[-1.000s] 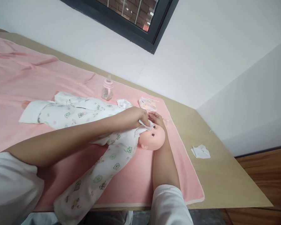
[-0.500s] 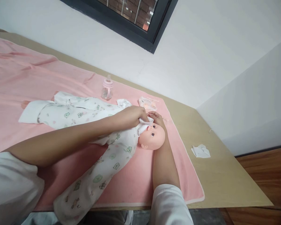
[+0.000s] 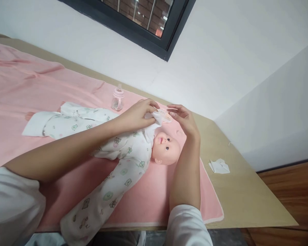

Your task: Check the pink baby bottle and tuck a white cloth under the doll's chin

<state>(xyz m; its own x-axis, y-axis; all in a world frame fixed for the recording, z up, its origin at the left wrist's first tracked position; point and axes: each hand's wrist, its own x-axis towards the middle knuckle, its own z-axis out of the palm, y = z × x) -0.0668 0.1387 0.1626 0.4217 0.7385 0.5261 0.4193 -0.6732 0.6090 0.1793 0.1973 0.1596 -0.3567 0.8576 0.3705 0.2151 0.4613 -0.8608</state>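
Note:
A bald baby doll (image 3: 166, 149) lies face up on a pink blanket (image 3: 141, 201), its head to the right. It wears a white suit printed with green and brown animals (image 3: 129, 159). My left hand (image 3: 143, 112) is closed, pinching a small white cloth (image 3: 157, 118) raised above the doll's neck and chest. Whether this cloth belongs to the suit's collar I cannot tell. My right hand (image 3: 184, 119) is just right of the cloth, above the doll's head, with fingers apart and nothing visible in them. My left forearm crosses over the suit.
A pink-topped baby bottle (image 3: 117, 99) stands beyond the doll. Behind my hands lies a clear plastic packet (image 3: 166, 116), partly hidden. A folded white tissue (image 3: 219, 166) rests on the bare wooden tabletop (image 3: 246, 201) at right. A wall and dark window frame (image 3: 166, 48) rise behind.
My left hand has lifted the white cloth up and away from the doll's mouth. My right hand has come out from behind the head, rising with its fingers spread. The doll's mouth is now uncovered.

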